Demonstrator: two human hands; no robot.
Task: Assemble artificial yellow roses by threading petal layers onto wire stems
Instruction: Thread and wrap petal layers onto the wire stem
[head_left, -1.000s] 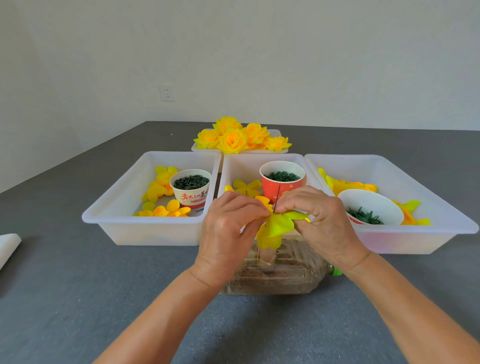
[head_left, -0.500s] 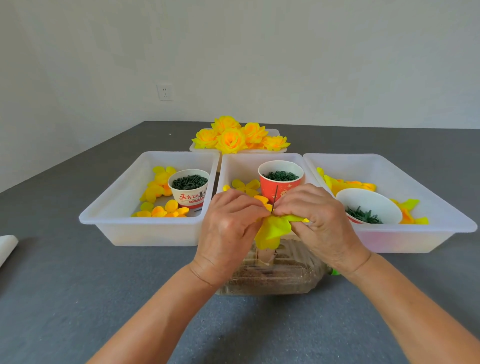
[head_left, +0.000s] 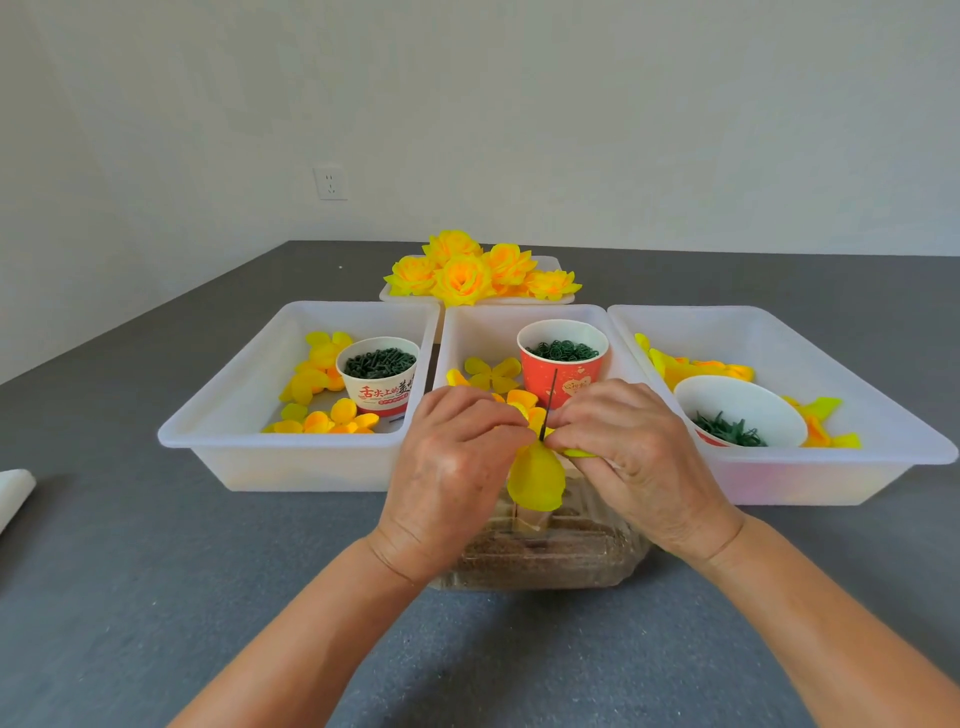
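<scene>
Left hand (head_left: 457, 467): fingers curled, pinching the yellow petal layer (head_left: 535, 475) from its left side. Right hand (head_left: 631, 457): fingers curled, pinching the same petal layer from the right, fingertips nearly meeting those of the left hand. Wire stem (head_left: 549, 402): thin, dark, upright, rising between the two sets of fingertips; the petal layer hangs on it just below them.

Directly beneath the hands: clear plastic bottle (head_left: 540, 556) lying on its side on the grey tabletop (head_left: 156, 597), filled with brownish grain.

Just beyond the hands: three white trays side by side.
- Left tray (head_left: 218, 441): loose yellow petals (head_left: 317, 374); paper cup with red lettering (head_left: 382, 376) holding dark green parts.
- Middle tray (head_left: 467, 327): one flat petal piece (head_left: 493, 374); red cup (head_left: 563, 364) of green rings, behind the wire.
- Right tray (head_left: 841, 374): white bowl (head_left: 740, 415) with green pieces; yellow petals around it.

Farthest, behind the middle tray: a heap of finished yellow roses (head_left: 467, 273).

Far left of the hands, at the frame edge: white object (head_left: 13, 491), unidentifiable.
</scene>
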